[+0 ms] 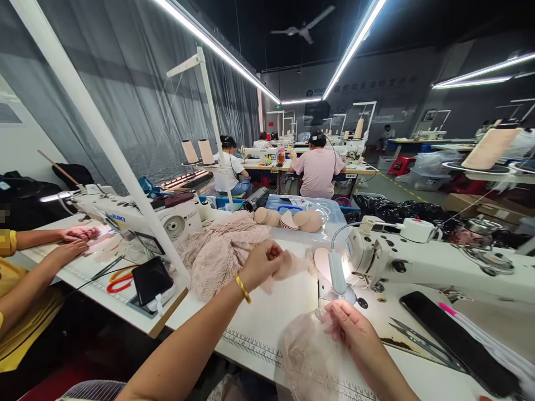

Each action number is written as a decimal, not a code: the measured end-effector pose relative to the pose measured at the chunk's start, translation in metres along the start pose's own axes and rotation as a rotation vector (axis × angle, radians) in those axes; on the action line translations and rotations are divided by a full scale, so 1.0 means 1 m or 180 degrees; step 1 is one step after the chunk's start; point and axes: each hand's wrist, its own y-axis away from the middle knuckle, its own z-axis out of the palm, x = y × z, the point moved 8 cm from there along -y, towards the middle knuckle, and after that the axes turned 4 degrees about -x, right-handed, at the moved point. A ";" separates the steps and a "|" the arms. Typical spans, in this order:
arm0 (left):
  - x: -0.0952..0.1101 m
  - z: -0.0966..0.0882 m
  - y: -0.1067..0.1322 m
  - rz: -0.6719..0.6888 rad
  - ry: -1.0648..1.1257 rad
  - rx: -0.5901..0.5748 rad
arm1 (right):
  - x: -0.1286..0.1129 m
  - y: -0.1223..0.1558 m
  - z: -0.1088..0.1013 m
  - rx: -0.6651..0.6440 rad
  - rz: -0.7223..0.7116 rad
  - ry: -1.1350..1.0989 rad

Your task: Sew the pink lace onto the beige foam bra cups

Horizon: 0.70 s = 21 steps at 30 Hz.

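My left hand, with a gold bracelet at the wrist, is closed over the table, its fingers curled against a thin beige rounded fabric piece. Just in front of the needle area of a white sewing machine, my right hand pinches the edge of sheer pale pink lace, which hangs toward the table's front edge. Another beige piece lies beside the lit lamp. A heap of pinkish lace spreads left of my left hand.
Stacked beige round pads rest on a clear plastic bin. Thread snips and a black phone lie right of my right hand. At left, another person's hands work by a second machine, near orange-handled scissors.
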 end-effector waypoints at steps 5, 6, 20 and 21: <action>0.026 0.037 0.062 0.0085 0.0864 -0.0579 | -0.002 0.004 0.001 -0.0128 0.0029 -0.0072; 0.027 0.044 0.071 0.0024 0.1016 -0.0624 | -0.002 0.005 0.000 -0.0165 0.0010 0.0011; 0.056 0.081 0.060 0.0555 0.0653 -0.2881 | -0.090 0.042 0.039 -0.0742 -0.1916 0.2519; 0.052 0.078 0.054 0.0517 0.0523 -0.2709 | -0.097 0.042 0.037 -0.0545 -0.2126 0.2686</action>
